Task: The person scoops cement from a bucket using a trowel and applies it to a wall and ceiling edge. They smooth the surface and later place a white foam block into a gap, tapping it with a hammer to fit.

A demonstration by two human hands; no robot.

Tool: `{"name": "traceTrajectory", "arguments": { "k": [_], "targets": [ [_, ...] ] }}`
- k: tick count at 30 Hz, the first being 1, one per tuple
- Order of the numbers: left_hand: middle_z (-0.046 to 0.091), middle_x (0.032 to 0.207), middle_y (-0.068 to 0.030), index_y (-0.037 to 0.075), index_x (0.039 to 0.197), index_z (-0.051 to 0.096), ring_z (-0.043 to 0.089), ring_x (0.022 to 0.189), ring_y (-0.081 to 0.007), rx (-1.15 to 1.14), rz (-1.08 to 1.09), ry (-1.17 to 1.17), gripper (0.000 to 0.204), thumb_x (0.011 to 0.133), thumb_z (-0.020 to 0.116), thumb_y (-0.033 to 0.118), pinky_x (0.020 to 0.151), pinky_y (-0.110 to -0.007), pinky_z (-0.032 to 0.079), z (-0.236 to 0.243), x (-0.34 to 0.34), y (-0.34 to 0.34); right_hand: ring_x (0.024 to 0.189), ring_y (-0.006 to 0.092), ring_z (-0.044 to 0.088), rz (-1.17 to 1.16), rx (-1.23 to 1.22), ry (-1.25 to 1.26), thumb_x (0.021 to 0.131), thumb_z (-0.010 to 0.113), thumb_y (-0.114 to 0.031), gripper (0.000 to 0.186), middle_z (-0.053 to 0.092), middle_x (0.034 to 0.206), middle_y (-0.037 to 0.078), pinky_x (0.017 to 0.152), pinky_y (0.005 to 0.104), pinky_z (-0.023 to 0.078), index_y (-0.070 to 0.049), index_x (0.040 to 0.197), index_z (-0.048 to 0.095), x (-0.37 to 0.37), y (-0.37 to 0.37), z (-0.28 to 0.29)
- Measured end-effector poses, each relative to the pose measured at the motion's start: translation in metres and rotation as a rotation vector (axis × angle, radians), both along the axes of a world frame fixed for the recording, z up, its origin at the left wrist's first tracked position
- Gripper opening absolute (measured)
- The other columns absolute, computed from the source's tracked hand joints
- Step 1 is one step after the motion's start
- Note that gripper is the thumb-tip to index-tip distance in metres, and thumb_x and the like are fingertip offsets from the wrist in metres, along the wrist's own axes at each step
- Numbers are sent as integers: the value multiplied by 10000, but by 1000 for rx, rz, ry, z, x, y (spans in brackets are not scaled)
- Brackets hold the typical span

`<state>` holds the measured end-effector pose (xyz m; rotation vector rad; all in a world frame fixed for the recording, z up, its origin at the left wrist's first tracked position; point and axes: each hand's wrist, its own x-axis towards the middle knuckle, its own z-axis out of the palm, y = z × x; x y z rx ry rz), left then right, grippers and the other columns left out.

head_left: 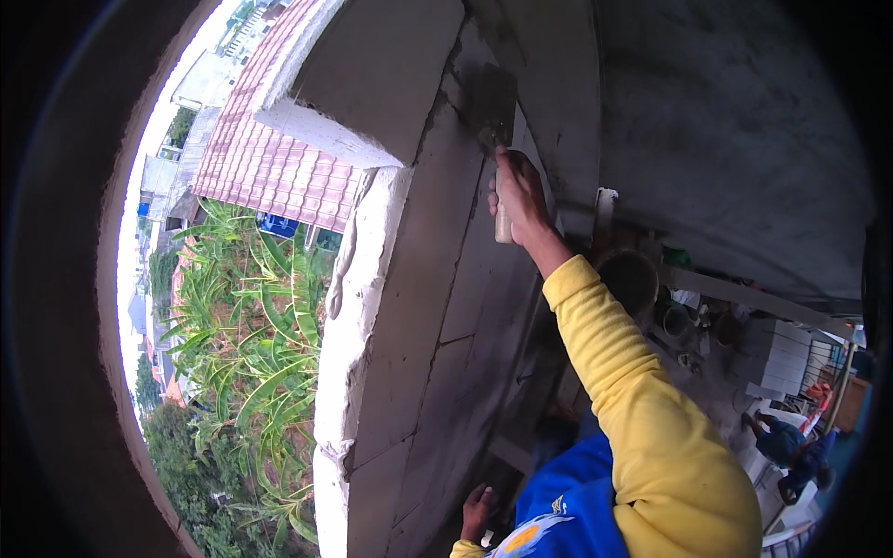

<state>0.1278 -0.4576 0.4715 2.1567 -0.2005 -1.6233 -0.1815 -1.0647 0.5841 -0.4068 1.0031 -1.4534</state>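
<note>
My right hand [524, 195], at the end of a yellow sleeve, is closed round the pale handle of a trowel [493, 98]. The trowel's broad, mortar-smeared blade lies against the upper part of a grey block wall [409, 298]. Dark mortar joints run between the blocks, and there are damp grey smears near the blade. Low in the picture, close to my blue shirt, is my left hand [479, 511]. It is in shadow beside a dark shape, and its fingers are too dim to read.
A window opening with a rough white sill [358, 316] lies left of the wall, with banana plants [270, 353] and a tiled roof [279, 139] outside. Below right are a round bucket [628, 284], pale stacked blocks [781, 358] and another person [795, 451].
</note>
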Motion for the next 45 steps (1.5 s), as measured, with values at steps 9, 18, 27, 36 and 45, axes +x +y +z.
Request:
{"name": "traceTrajectory", "arguments": {
  "k": [9, 18, 27, 36, 45],
  "targets": [
    [624, 917, -3, 40, 1145, 647, 613, 817, -112, 54, 79, -47, 307, 1029, 700, 319, 742, -314, 538, 26, -14, -18, 513, 104, 469, 32, -162, 456, 1075, 574, -373, 315, 513, 715, -2, 466, 309, 387, -60, 1106, 606, -55, -93, -16],
    [726, 1102, -93, -49, 1447, 567, 690, 965, -160, 14, 43, 58, 624, 995, 756, 337, 845, -321, 574, -12, -2, -8, 946, 425, 741, 29, -407, 841, 1079, 597, -403, 424, 739, 1004, 232, 804, 449, 578, -8, 1234, 600, 18, 32, -49],
    [702, 1308, -194, -37, 1470, 567, 696, 1126, -233, 1, -198, -167, 669, 1005, 711, 422, 973, -362, 547, -11, 3, -28, 549, 120, 579, 237, -102, 402, 1087, 602, -395, 402, 602, 712, 40, 495, 311, 484, -13, 1213, 590, 39, 86, -23],
    [711, 1278, -194, -33, 1489, 542, 700, 1142, -244, -12, -166, -164, 693, 996, 731, 415, 984, -358, 546, -15, 46, 49, 751, 356, 706, 206, -555, 1061, 1074, 618, -239, 259, 706, 897, 179, 653, 398, 534, 8, 1146, 643, 32, 254, 40],
    [737, 1187, -174, -42, 1408, 616, 706, 1088, -244, -36, -38, -185, 606, 998, 721, 392, 935, -379, 565, -53, 87, 134, 827, 315, 708, 395, -1104, 1763, 1028, 679, -290, 302, 673, 914, 124, 703, 424, 567, -10, 1137, 695, 37, 260, 161]
  ]
}}
